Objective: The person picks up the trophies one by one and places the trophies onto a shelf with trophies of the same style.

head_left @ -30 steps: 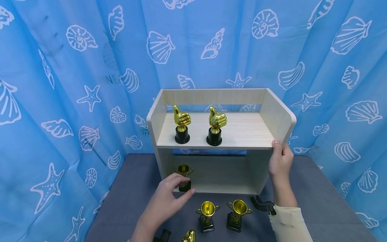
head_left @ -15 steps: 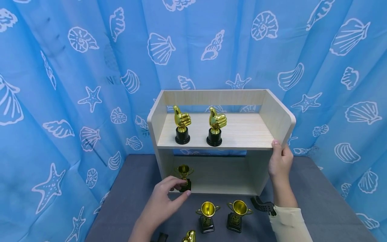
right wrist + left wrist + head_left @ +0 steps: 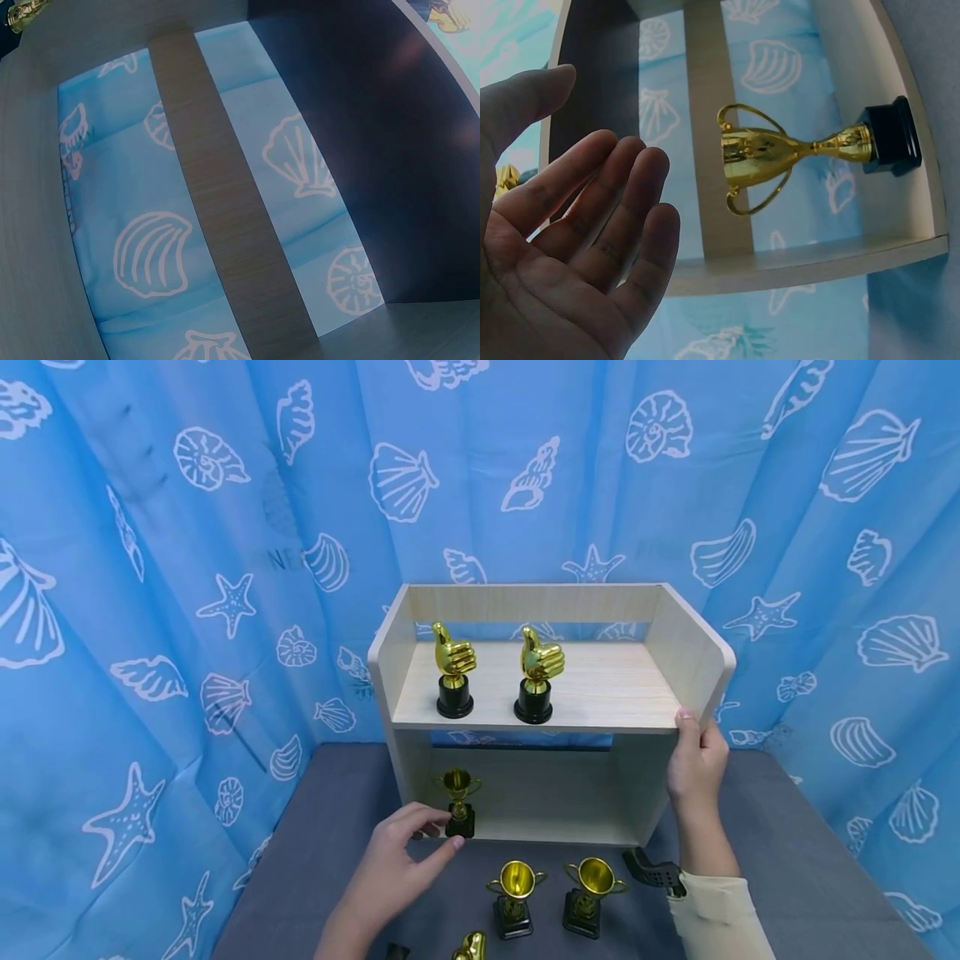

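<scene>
A gold cup trophy (image 3: pixel 460 818) with a black base stands upright at the left front of the lower level of a pale wooden shelf (image 3: pixel 600 683). Just left of it, in the head view, is my left hand (image 3: pixel 393 868). The left wrist view has this hand (image 3: pixel 592 232) with loosely bent fingers and nothing in them, apart from the trophy (image 3: pixel 769 156). My right hand (image 3: pixel 696 768) grips the shelf's right side where the upper board meets it, thumb on the front edge. The right wrist view looks into the shelf without showing that hand.
Two gold thumbs-up trophies (image 3: pixel 454 662) (image 3: pixel 537 667) stand on the upper level. In front of the shelf, two more gold cups (image 3: pixel 514 893) (image 3: pixel 588 897) stand on the grey cloth (image 3: pixel 300 860). Another gold figure (image 3: pixel 471 947) is cut off at the bottom edge. Behind hangs a blue shell-print curtain (image 3: pixel 480 468).
My left hand has drawn back to the left, away from the cup trophy, which stays standing on the lower level. My right hand keeps its grip on the shelf.
</scene>
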Motion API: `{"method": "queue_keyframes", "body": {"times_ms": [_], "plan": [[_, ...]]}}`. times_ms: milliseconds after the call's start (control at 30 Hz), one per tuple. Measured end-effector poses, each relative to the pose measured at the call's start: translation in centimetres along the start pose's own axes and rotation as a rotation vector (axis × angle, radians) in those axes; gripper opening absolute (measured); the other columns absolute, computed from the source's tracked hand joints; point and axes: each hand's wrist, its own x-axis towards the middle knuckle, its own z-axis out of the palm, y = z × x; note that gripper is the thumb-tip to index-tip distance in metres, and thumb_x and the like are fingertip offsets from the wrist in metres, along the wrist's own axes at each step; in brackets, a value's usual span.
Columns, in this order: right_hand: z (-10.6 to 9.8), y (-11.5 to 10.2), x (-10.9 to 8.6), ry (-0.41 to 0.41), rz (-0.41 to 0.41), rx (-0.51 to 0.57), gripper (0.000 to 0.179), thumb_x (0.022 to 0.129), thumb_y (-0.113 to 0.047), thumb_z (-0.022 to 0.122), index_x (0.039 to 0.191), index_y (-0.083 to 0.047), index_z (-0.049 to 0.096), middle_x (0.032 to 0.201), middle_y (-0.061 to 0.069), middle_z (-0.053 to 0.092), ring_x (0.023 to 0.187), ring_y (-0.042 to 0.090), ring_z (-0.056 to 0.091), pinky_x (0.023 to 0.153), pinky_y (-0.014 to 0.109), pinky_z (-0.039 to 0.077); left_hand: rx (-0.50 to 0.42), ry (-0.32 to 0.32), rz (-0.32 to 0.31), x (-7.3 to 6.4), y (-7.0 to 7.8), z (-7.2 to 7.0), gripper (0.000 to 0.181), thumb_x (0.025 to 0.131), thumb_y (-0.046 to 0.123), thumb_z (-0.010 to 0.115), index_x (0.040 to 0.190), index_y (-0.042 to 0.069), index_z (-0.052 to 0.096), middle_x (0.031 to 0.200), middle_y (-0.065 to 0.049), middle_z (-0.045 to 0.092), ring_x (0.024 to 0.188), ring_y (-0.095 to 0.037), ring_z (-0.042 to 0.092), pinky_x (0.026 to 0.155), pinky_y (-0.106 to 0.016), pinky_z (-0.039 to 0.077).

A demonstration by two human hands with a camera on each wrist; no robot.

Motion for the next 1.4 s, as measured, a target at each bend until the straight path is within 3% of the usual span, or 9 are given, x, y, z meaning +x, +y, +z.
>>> {"method": "queue_keyframes", "body": {"times_ms": [833, 1100, 1400], "plan": [[0.0, 0.1, 0.0, -0.002, 0.003, 0.014, 0.051, 0.111, -0.035, 0.045, 0.149, -0.004, 0.060, 0.150, 0.018, 0.061, 0.131, 0.027, 0.057, 0.114, 0.052, 0.039, -0.012, -0.014, -0.006, -0.6, -1.2, 0.5, 0.022, 0.092, 0.030, 0.084, 0.113, 0.028, 0.077, 0.103, 0.019, 0.068, 0.092, -0.001, 0.066, 0.081, -0.028, 0.058], [0.0, 0.2, 0.0, -0.001, -0.021, 0.022, 0.050, 0.112, -0.034, 0.045, 0.148, -0.004, 0.060, 0.148, 0.019, 0.062, 0.128, 0.024, 0.057, 0.114, 0.051, 0.039, -0.024, 0.009, 0.001, -0.8, -1.2, 0.6, 0.020, 0.092, 0.031, 0.085, 0.111, 0.029, 0.078, 0.102, 0.020, 0.069, 0.091, -0.001, 0.065, 0.080, -0.027, 0.058], [0.0, 0.1, 0.0, 0.006, -0.018, 0.014, 0.050, 0.111, -0.034, 0.045, 0.147, -0.003, 0.061, 0.147, 0.019, 0.063, 0.126, 0.022, 0.058, 0.112, 0.048, 0.041, -0.033, -0.012, -0.009, -1.2, -1.2, 0.4, 0.021, 0.092, 0.030, 0.085, 0.112, 0.029, 0.077, 0.101, 0.020, 0.068, 0.090, -0.004, 0.065, 0.078, -0.026, 0.056]]}}
